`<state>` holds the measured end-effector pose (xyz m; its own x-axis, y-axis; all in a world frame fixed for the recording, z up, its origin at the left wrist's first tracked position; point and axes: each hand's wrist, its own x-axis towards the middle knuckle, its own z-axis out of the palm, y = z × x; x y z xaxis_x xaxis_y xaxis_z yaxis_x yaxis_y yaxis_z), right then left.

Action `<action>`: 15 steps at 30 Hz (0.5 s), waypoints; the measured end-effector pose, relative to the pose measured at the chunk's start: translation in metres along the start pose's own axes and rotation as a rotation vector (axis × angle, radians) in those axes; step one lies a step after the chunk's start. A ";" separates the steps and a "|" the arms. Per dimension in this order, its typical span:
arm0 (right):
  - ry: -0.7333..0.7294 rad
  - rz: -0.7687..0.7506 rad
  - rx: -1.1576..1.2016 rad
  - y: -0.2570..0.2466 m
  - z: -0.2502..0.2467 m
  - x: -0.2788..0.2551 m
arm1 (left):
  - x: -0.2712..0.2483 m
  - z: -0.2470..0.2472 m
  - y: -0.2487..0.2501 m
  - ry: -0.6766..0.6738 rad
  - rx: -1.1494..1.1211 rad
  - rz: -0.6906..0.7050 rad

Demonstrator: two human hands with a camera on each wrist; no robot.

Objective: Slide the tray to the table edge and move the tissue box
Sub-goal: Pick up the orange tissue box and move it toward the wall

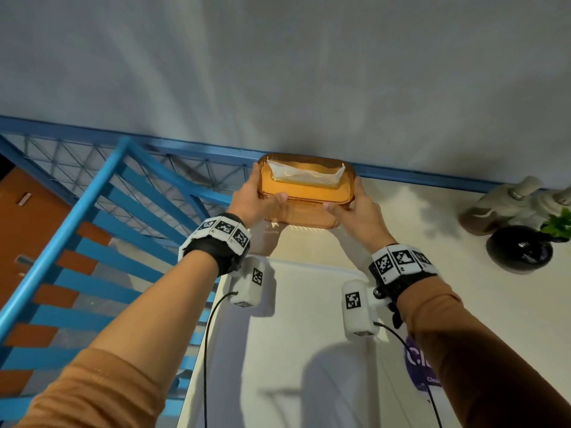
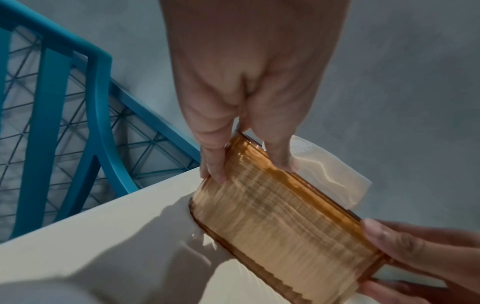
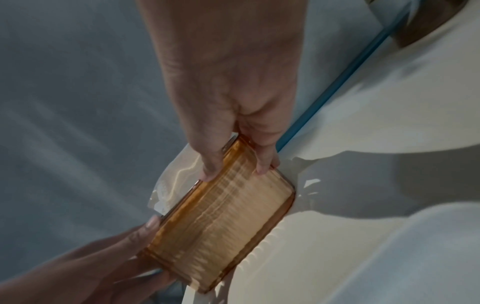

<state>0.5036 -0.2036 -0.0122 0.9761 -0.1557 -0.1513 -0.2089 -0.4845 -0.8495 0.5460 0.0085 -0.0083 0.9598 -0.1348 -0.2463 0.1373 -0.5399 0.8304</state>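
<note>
Blue railing (image 1: 102, 193) runs along our left, past the table's (image 1: 448, 304) left edge. Our left hand (image 1: 251, 200) grips the left end of the amber tissue box (image 1: 306, 188): thumb over the lid, fingers curled round the end and underside. From the left wrist, the fingers (image 2: 213, 162) sit clamped on the ribbed side wall. Box is at the table's far-left corner, by the wall, with a white tissue (image 1: 304, 174) sticking out of the top slot; can't tell if its base touches the surface. Our right hand (image 1: 360, 213) clamps the right end the same way, thumb on the lid. White tray (image 1: 293, 350) lies nearer us, below our wrists. Far right: a black vase (image 1: 519, 250) with green leaves, and a pale figurine (image 1: 506, 205) behind it.
</note>
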 end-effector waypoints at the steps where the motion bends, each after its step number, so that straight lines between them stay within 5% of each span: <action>1: 0.006 -0.007 0.007 -0.001 0.000 0.003 | 0.005 -0.001 0.000 0.000 0.017 0.009; 15: -0.011 -0.006 0.004 -0.006 0.014 0.053 | 0.058 -0.011 -0.004 -0.041 0.058 0.024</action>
<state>0.5578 -0.1969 -0.0222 0.9779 -0.1435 -0.1520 -0.2032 -0.4818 -0.8524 0.6043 0.0117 -0.0202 0.9515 -0.1821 -0.2481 0.0987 -0.5831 0.8064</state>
